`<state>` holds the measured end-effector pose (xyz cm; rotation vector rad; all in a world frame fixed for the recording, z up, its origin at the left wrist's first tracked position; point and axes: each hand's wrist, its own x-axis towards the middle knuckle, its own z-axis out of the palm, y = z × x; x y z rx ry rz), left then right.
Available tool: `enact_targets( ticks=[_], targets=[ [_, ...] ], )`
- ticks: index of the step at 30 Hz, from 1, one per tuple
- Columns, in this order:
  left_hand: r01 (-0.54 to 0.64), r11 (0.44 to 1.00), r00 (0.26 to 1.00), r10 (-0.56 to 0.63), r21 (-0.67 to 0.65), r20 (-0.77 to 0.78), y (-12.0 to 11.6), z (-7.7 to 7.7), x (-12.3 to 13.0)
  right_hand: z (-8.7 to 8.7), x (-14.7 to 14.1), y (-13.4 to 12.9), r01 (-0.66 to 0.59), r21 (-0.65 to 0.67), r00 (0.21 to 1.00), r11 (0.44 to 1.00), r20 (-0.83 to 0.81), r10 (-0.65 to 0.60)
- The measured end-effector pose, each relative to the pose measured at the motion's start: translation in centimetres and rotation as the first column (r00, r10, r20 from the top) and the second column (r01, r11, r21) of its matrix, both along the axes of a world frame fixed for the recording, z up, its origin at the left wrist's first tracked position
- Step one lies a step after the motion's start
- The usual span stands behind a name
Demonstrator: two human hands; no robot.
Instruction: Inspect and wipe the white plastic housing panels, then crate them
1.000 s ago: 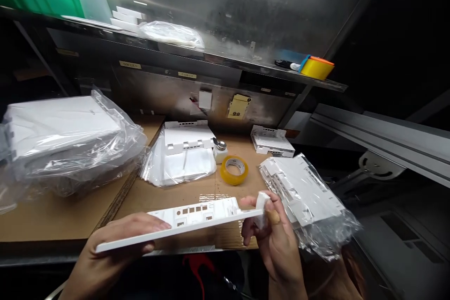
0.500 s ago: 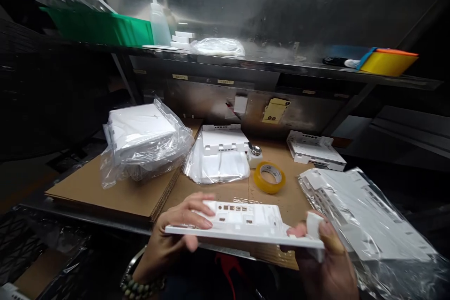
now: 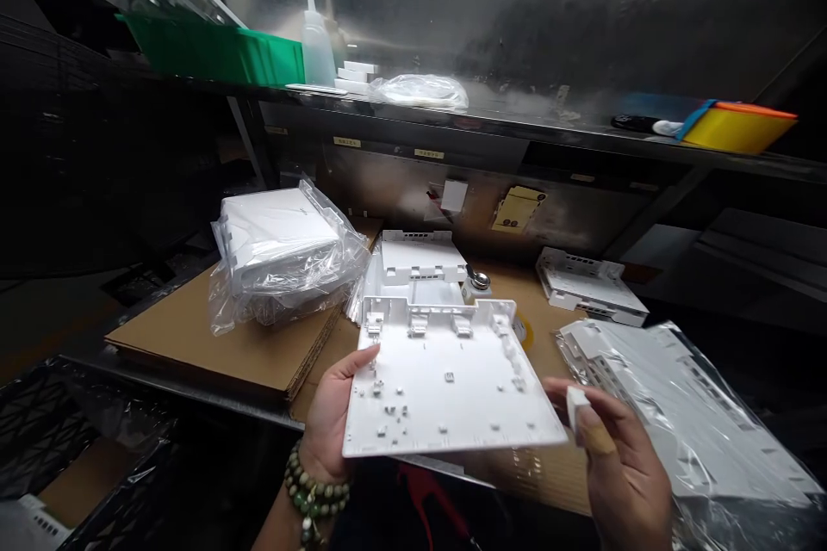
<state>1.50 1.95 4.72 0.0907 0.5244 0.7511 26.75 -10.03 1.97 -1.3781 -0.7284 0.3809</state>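
A white plastic housing panel [image 3: 445, 396] is tilted toward me in the middle of the head view, its inner side with clips and small posts showing. My left hand [image 3: 328, 413] grips its left edge, thumb on the inner face. Between the thumb and fingers of my right hand [image 3: 624, 456] is a small white block [image 3: 577, 410], perhaps a sponge. That hand is beside the panel's right edge; whether its fingertips touch the panel I cannot tell. Behind the panel, a roll of yellow tape [image 3: 525, 332] is mostly hidden.
Bagged white housings [image 3: 281, 228] lie on cardboard [image 3: 213, 344] at left. A white housing [image 3: 423, 256] and a metal-capped container [image 3: 478, 282] stand behind the panel. More housings [image 3: 591, 286] and a plastic-covered stack [image 3: 691, 405] are at right. A shelf [image 3: 517, 122] crosses above.
The panel has been turned from nearly edge-on to show its inner face. My right hand has moved off its top side to beside the right edge, still pinching the white block.
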Motion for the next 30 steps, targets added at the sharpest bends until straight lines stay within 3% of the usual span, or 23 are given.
enact_targets(
  ticks=[2,3,5,6,8,9,12,16,22,25,28,30],
  targets=[
    [-0.044,0.999,0.999,0.044,0.003,0.005,0.0,0.4,0.6,0.1,-0.5,0.2,0.074,0.029,0.969,0.997,0.232,-0.079],
    [-0.074,0.997,0.997,0.074,0.013,0.005,-0.1,0.7,1.0,0.4,-1.2,0.2,0.029,0.051,0.94,0.998,0.338,-0.044],
    [-0.148,0.987,0.989,0.148,0.059,0.004,-0.5,1.4,1.9,1.1,-3.5,0.3,-0.206,0.058,0.829,0.977,0.541,0.143],
    [-0.188,0.978,0.982,0.188,0.092,0.003,-0.7,1.8,2.4,1.5,-4.8,0.4,-0.342,0.027,0.746,0.939,0.615,0.254],
    [-0.251,0.953,0.967,0.255,0.169,-0.002,-1.1,2.4,3.2,2.2,-7.5,0.9,-0.509,-0.03,0.612,0.86,0.691,0.385],
    [-0.271,0.94,0.96,0.279,0.208,-0.006,-1.3,2.6,3.5,2.5,-8.5,1.2,-0.542,-0.03,0.58,0.84,0.71,0.399],
    [-0.291,0.907,0.949,0.315,0.306,-0.032,-1.6,2.6,3.5,3.1,-10.2,1.9,-0.568,0.016,0.548,0.823,0.753,0.364],
    [-0.294,0.891,0.942,0.331,0.347,-0.051,-1.5,2.3,2.9,3.3,-9.9,2.2,-0.591,0.006,0.463,0.806,0.822,0.333],
    [-0.288,0.89,0.946,0.323,0.353,-0.043,-1.3,2.1,2.9,3.3,-10.4,2.2,-0.564,0.059,0.515,0.824,0.805,0.295],
    [-0.253,0.912,0.961,0.274,0.323,-0.021,-0.7,1.2,1.4,2.9,-8.1,1.7,-0.536,-0.016,0.508,0.844,0.793,0.337],
    [-0.163,0.926,0.983,0.121,0.341,0.14,0.4,0.1,-1.5,2.3,-3.4,0.7,-0.304,-0.046,0.654,0.952,0.716,0.244],
    [-0.049,0.931,0.952,-0.067,0.362,0.3,0.8,-0.5,-3.3,1.9,-0.6,0.1,-0.133,-0.04,0.712,0.99,0.691,0.124]
  ],
)
